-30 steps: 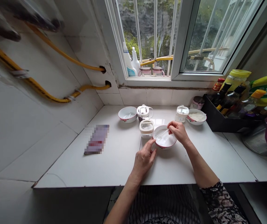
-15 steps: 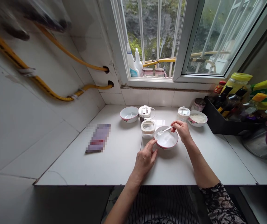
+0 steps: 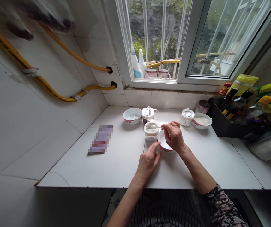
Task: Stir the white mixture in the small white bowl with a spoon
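Between the fingertips of my right hand (image 3: 175, 137) is the handle of a small white spoon (image 3: 158, 127). Its head is over the open mouth of a clear jar with a pale rim (image 3: 151, 136). White contents show in a white bowl with a red rim (image 3: 163, 140), partly covered by my right hand. My left hand (image 3: 149, 160) grips this bowl at its near left edge, thumb and fingers against the rim. Behind the jar stands another container with its clear lid raised (image 3: 147, 114).
A second bowl (image 3: 132, 116) with a spoon inside sits back left. To the right are a lidded jar (image 3: 187, 117) and a bowl of white food (image 3: 201, 121). A black box of bottles (image 3: 232, 123) borders the counter, near a pot (image 3: 263, 148). A blurred-out flat object (image 3: 101, 140) lies left.
My right hand has moved left with the spoon, from inside the bowl to over the open jar. My left hand stays at the bowl's rim. The view has shifted slightly.
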The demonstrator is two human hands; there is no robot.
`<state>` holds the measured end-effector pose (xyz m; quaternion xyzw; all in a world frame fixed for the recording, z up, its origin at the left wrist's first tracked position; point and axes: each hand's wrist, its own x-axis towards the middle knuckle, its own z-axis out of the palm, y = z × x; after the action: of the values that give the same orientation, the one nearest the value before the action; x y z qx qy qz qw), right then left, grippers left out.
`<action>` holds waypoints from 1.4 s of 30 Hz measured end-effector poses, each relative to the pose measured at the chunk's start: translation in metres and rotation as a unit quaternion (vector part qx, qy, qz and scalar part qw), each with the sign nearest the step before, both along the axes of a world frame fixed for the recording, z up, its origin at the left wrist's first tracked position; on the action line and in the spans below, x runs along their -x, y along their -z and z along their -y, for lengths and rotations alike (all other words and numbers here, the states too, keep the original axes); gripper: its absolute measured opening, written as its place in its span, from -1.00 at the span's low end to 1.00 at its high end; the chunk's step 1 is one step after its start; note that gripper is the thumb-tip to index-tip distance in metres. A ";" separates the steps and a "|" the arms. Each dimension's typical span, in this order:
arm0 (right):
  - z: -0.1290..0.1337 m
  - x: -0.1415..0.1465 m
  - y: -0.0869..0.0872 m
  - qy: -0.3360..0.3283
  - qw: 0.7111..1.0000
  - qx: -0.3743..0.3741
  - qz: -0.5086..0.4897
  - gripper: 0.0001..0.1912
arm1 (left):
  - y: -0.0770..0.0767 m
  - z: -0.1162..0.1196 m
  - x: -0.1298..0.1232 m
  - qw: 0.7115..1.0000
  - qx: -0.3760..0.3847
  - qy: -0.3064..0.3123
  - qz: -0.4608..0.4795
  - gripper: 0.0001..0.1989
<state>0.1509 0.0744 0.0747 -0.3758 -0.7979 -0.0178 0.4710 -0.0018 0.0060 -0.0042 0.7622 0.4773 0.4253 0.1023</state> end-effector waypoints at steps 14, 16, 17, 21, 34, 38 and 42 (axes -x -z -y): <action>-0.008 -0.035 0.009 0.114 0.988 0.101 0.027 -0.83 | -0.003 0.001 0.002 1.000 -0.011 -0.004 -0.011 -0.59; -0.008 -0.031 0.011 0.104 0.987 0.120 0.039 -0.83 | -0.003 0.001 0.002 1.000 -0.015 -0.005 -0.011 -0.59; -0.008 -0.029 0.012 0.098 0.986 0.132 0.037 -0.83 | -0.003 0.001 0.002 1.000 -0.017 -0.004 -0.011 -0.59; -0.009 -0.026 0.014 0.085 0.978 0.191 -0.021 -0.83 | -0.001 0.000 0.003 1.000 -0.016 -0.002 -0.008 -0.59; -0.009 -0.026 0.011 0.060 0.949 0.281 -0.128 -0.84 | 0.000 0.001 0.002 1.000 -0.016 -0.004 -0.013 -0.57; -0.007 -0.025 0.009 0.042 0.929 0.325 -0.170 -0.84 | 0.000 0.001 0.003 1.000 -0.005 -0.003 -0.014 -0.57; -0.008 -0.028 0.008 0.043 0.910 0.355 -0.212 -0.85 | 0.000 0.000 0.003 1.000 -0.005 -0.004 -0.013 -0.58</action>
<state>0.1792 0.0822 0.0671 -0.5467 -0.6163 0.3263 0.4636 -0.0052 0.0056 -0.0043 0.7663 0.4791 0.4184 0.0909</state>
